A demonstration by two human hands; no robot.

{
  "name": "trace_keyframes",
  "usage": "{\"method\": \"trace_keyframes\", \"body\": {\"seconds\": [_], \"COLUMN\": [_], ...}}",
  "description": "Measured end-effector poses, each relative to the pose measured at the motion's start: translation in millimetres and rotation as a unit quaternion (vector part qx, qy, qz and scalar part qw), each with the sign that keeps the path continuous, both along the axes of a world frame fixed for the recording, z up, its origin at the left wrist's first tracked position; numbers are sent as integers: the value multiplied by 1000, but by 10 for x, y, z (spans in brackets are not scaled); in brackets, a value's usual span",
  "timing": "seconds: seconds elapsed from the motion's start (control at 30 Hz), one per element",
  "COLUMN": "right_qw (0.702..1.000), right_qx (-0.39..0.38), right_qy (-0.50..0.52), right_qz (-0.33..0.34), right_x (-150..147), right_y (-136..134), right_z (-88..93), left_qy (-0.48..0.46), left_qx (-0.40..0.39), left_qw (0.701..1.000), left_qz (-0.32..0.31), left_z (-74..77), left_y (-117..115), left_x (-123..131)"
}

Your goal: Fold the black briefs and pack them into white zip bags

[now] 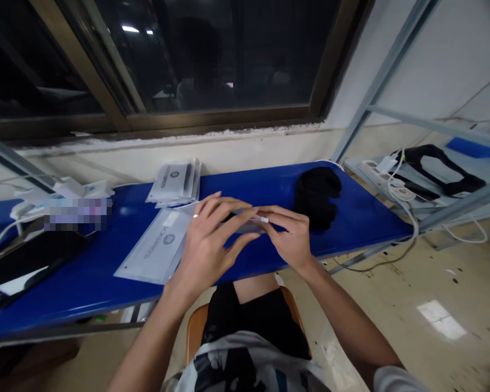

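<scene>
One small white piece is pinched by the right hand, best steadied lightly; whether anything is grasped by the left hand cannot be told.

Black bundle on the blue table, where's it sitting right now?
In the head view, the black bundle lies toward the right end of the blue table, just beyond and right of the right hand.

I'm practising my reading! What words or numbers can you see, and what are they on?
Front pouch: maybe "...BROS"; the rest is too blurred.
Pouch stack: similar word, also too blurred.
Round logos on both: too small to read.
White piece near the right hand: none readable.
</scene>
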State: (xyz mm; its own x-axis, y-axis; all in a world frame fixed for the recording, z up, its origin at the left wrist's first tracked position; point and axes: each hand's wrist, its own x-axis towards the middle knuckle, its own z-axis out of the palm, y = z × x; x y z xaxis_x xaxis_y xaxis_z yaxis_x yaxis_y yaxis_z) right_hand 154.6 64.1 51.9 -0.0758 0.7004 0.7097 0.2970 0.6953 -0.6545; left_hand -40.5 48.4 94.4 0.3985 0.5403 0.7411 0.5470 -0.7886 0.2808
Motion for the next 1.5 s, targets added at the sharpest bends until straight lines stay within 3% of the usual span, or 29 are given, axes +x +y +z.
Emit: {"method": "trace_keyframes", "body": {"seconds": [0.13, 0.23, 0.5, 0.63, 0.73, 0.9, 0.97, 1.0, 1.07, 1.13, 1.17, 1.23, 1.33, 1.43, 1.5], "right_qw": [998, 997, 988, 992, 987, 968, 964, 963, 959, 951, 946, 927, 893, 906, 920], "right_qx": [31, 51, 94, 72, 72, 72, 35, 8, -57, -136, -178, -253, -308, -311, -313], "right_qy": [-41, -59, -126, -95, -52, -6, 56, 96, 180, 244, 262, 267, 243, 210, 172], "right_qz": [-22, -23, 5, -52, -133, -241, -257, -250, -210, -129, -68, 77, 221, 197, 163], "right_x": [6, 32, 95, 210, 333, 331, 235, 169, 4, -189, -282, -418, -424, -258, -156], "right_y": [17, 43, 38, -17, -9, 161, 244, 273, 289, 241, 200, 111, 43, 83, 122], "right_z": [-46, -71, -103, -98, -86, -198, -278, -314, -365, -374, -362, -317, -272, -362, -479], "left_qy": [58, 86, 57, 46, 18, -103, -237, -317, -454, -526, -545, -574, -563, -420, -314], "left_qx": [40, 56, 52, 60, 52, -52, -134, -184, -301, -393, -414, -404, -344, -328, -363], "left_qw": [997, 995, 997, 994, 990, 981, 952, 922, 836, 754, 729, 712, 748, 830, 844], "left_qz": [-8, -15, 31, 79, 129, 157, 143, 126, 68, 5, -8, 10, 65, 162, 240], "left_z": [14, -7, -106, -93, -111, -324, -453, -517, -617, -644, -621, -503, -218, 21, 76], "left_y": [186, 203, 178, 176, 164, 29, -97, -167, -285, -314, -276, -81, 482, 1190, 1613], "left_x": [147, 138, 155, -83, -380, -606, -552, -506, -406, -337, -333, -413, -783, -1304, -1584]}}
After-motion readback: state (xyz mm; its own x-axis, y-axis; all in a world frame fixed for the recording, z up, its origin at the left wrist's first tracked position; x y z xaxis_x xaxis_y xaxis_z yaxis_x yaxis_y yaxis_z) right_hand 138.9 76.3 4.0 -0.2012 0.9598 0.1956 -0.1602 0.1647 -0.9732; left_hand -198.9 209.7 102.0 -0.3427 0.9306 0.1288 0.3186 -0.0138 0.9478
